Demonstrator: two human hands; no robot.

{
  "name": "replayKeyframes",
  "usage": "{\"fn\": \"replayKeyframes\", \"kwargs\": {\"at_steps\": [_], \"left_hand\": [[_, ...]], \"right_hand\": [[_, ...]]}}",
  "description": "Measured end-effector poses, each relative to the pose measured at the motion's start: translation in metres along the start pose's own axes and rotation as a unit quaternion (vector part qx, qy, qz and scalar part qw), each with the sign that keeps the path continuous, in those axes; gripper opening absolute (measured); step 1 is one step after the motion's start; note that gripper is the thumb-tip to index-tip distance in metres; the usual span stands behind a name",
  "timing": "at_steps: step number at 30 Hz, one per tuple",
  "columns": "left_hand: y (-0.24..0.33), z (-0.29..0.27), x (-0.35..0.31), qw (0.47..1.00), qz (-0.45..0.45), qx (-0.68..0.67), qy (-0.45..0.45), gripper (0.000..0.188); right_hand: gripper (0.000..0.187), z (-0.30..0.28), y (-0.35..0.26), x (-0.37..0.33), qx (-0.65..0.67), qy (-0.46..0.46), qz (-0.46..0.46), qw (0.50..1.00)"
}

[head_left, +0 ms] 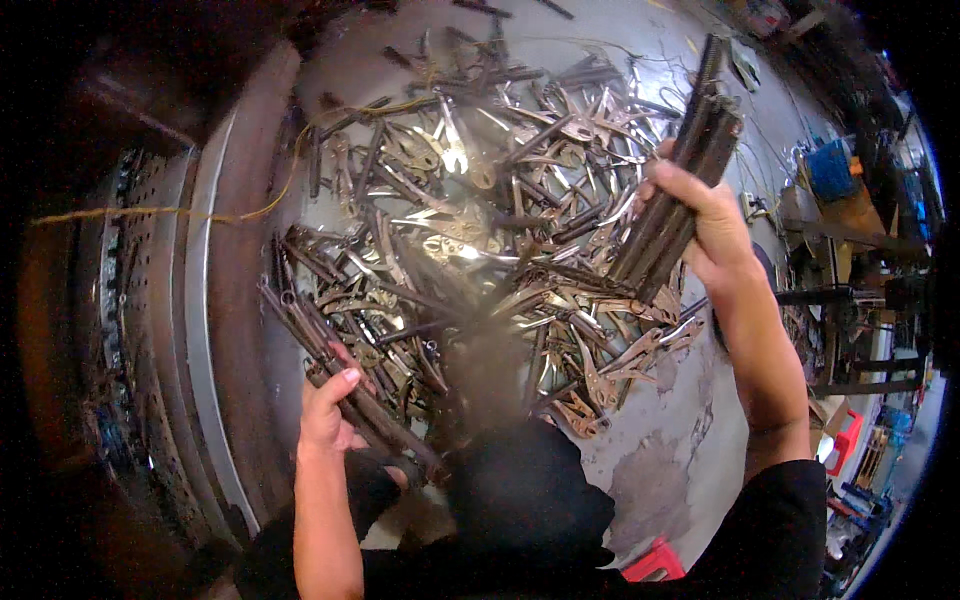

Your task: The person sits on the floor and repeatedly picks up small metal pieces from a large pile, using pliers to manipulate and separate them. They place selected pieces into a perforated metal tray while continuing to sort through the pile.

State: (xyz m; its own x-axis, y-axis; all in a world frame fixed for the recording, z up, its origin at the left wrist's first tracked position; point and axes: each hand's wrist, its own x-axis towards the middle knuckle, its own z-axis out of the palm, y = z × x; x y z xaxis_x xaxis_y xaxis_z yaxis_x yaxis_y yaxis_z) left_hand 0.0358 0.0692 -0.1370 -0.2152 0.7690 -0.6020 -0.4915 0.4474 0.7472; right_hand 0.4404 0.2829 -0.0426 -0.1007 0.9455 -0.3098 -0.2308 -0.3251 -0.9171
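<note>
A bundle of long dark metal bars (668, 215), like plier handles, sits in my right hand (712, 225), raised at the right; its fingers and thumb are wrapped round the middle. Lower left, my left hand (325, 408) is closed on a few more dark metal bars (390, 420), held slanting, with ring-like ends at their far tips. Between and beyond my hands spreads a loose pile of metal plier parts (450, 240), with shiny jaws, curved levers and dark handles mixed together. A smear blurs the middle of the picture.
The pile lies on a grey floor (650, 475) with dark stains. A metal-edged machine or bench side (205, 330) rises at the left. A yellow cord (150, 212) runs from it into the pile. A red object (655, 562) lies at the bottom; a cluttered rack (850, 290) stands right.
</note>
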Motion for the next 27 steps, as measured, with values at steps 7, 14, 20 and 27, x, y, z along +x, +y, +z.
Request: {"fn": "replayKeyframes", "kwargs": {"at_steps": [7,14,20,27], "left_hand": [[0.031,0.005,-0.015,0.999,0.028,0.018,0.003,0.042],[0.035,0.032,0.001,0.984,-0.042,0.061,-0.164,0.042],[0.015,0.034,0.010,0.978,-0.057,0.072,-0.187,0.041],[0.010,0.006,0.016,0.987,-0.076,0.069,-0.122,0.039]], "right_hand": [[0.025,0.030,-0.009,-0.010,0.131,-0.042,0.022,0.990],[0.028,0.081,0.091,-0.005,0.071,-0.008,0.225,0.972],[0.017,0.093,0.184,0.000,0.020,-0.032,0.277,0.960],[0.021,0.048,0.191,-0.009,0.064,-0.034,0.244,0.967]]}}
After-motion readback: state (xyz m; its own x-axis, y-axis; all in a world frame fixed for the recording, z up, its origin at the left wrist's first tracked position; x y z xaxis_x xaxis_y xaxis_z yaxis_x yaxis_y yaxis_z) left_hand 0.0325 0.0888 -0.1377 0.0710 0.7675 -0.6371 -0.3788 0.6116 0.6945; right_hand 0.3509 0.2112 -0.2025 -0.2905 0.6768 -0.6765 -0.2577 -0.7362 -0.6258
